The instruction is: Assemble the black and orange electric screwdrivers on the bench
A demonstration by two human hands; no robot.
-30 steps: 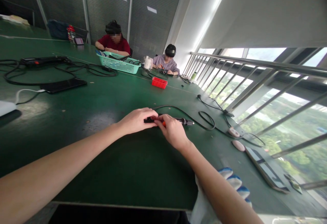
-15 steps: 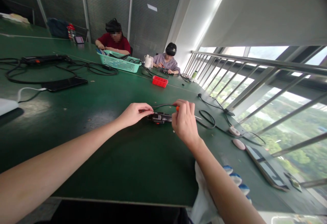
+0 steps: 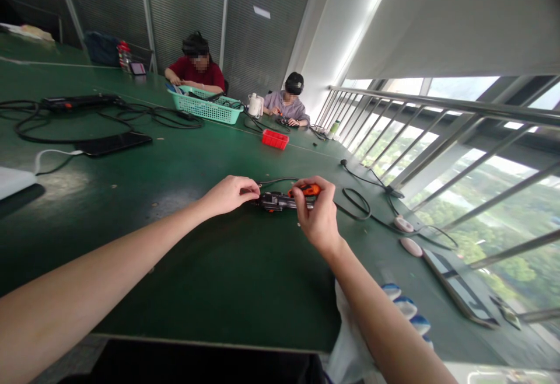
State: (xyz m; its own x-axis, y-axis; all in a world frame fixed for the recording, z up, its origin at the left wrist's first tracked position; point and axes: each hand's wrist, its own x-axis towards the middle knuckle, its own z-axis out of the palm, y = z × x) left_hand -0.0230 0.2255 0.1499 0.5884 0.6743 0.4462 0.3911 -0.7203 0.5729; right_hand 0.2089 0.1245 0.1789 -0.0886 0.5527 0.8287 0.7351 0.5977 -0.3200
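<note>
A small black device (image 3: 276, 201) with a cable lies on the green table (image 3: 227, 267) in front of me. My left hand (image 3: 230, 193) pinches its left end, fingers closed. My right hand (image 3: 318, 213) is closed round an orange-handled screwdriver (image 3: 307, 189), holding it over the right end of the device. A black cable (image 3: 355, 204) loops away from the device to the right.
Two other people sit at the far end beside a teal basket (image 3: 205, 110) and a red tray (image 3: 275, 139). Black cables and a dark tablet (image 3: 111, 143) lie at left. Two pink oval objects (image 3: 410, 247), a phone (image 3: 455, 290) and a metal railing are at right.
My right hand lifted off the device with the screwdriver, then brought it back down over the device's right end. My left hand stayed at the left end.
</note>
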